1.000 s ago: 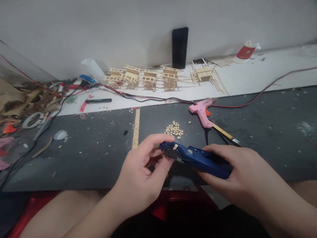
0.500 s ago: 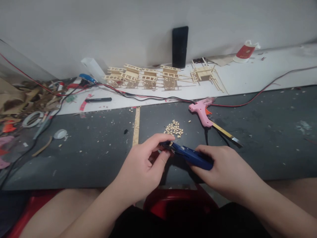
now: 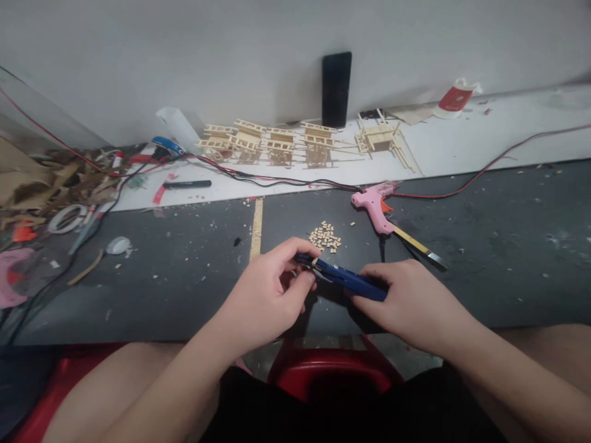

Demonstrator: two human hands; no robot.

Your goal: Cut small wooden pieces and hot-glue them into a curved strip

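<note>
My right hand (image 3: 409, 304) is wrapped round the handles of a blue cutter (image 3: 344, 278), held just above the dark mat (image 3: 175, 271). My left hand (image 3: 268, 295) pinches at the cutter's jaw end, where a small pale wooden piece (image 3: 315, 263) sits between thumb and fingertips. Just beyond the hands lies a little heap of cut wooden bits (image 3: 325, 236). A long wooden stick (image 3: 256, 227) lies flat on the mat to the left of the heap.
A pink glue gun (image 3: 373, 206) with red and black cable lies right of the heap, a metal blade (image 3: 418, 247) beside it. Several small wooden carts (image 3: 281, 144) and a black phone (image 3: 336, 89) stand by the wall. Tape, scraps and tools clutter the left.
Both hands and the blue cutter have shifted slightly away from me and lower, the cutter turning from flat-on to edge-on. The left fingers stay at its jaw.
</note>
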